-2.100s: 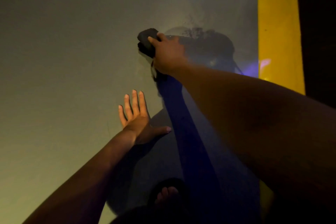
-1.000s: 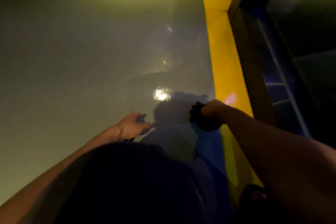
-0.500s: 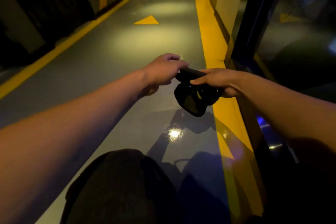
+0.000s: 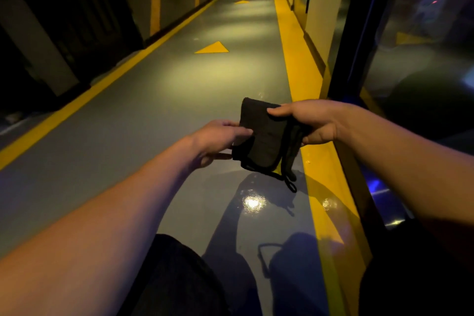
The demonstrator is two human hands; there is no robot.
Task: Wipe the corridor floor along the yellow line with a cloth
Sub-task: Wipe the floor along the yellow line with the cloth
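A dark-clothed knee (image 4: pixel 179 277) sits nearest. Above the grey corridor floor (image 4: pixel 143 115), the left hand (image 4: pixel 218 140) pinches the black cloth (image 4: pixel 264 138) at its left edge, thumb on top. The right hand (image 4: pixel 315 120) grips the cloth's right side, fingers curled round it. Beyond the fingers, the yellow line (image 4: pixel 295 54) runs to the far end, a yellow triangle marking (image 4: pixel 213 48) to its left.

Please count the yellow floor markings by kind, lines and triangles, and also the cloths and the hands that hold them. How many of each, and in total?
Yellow lines: 2, right line and left line
Yellow triangles: 2, near triangle and far triangle
Cloth: 1, black cloth
Hands: 2, left hand and right hand, both holding the cloth
Total: 7
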